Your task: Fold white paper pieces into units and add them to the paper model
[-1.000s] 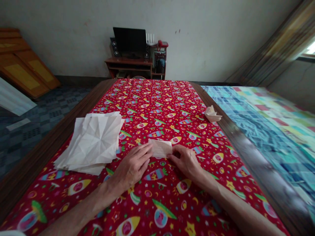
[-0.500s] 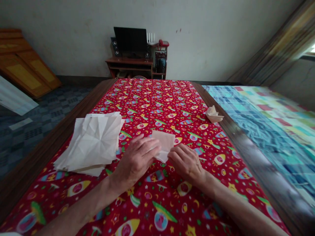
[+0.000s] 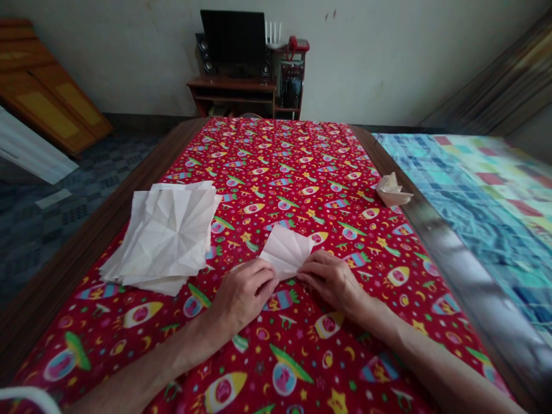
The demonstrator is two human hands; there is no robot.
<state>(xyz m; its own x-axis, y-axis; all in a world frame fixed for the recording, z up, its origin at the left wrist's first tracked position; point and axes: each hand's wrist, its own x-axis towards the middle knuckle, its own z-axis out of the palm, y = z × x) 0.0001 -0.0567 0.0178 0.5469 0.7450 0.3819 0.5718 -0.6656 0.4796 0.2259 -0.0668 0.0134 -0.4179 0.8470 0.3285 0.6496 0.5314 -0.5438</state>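
A small creased sheet of paper point(image 3: 287, 251) lies on the red patterned cloth point(image 3: 276, 190) between my hands. My left hand point(image 3: 248, 284) grips its lower left corner, fingers closed and partly hiding that edge. On the lower right corner, my right hand point(image 3: 330, 279) pinches the paper between thumb and fingers. Fold lines fan across the sheet's visible face. To the left sits a stack of larger white sheets point(image 3: 170, 236), the top one marked with star-like creases. A folded paper piece point(image 3: 392, 190) rests near the right edge of the cloth.
Dark wooden edges run along both sides of the table point(image 3: 425, 230). A bed with a blue checked cover point(image 3: 435, 201) adjoins on the right. Beyond the far end stands a desk point(image 3: 233, 86) with a monitor point(image 3: 234, 43). A wooden cabinet point(image 3: 52, 92) is at the left.
The small paper has turned, and more of its creased face shows. My left hand has shifted from over the sheet to its lower left corner. The whole view has tilted down slightly.
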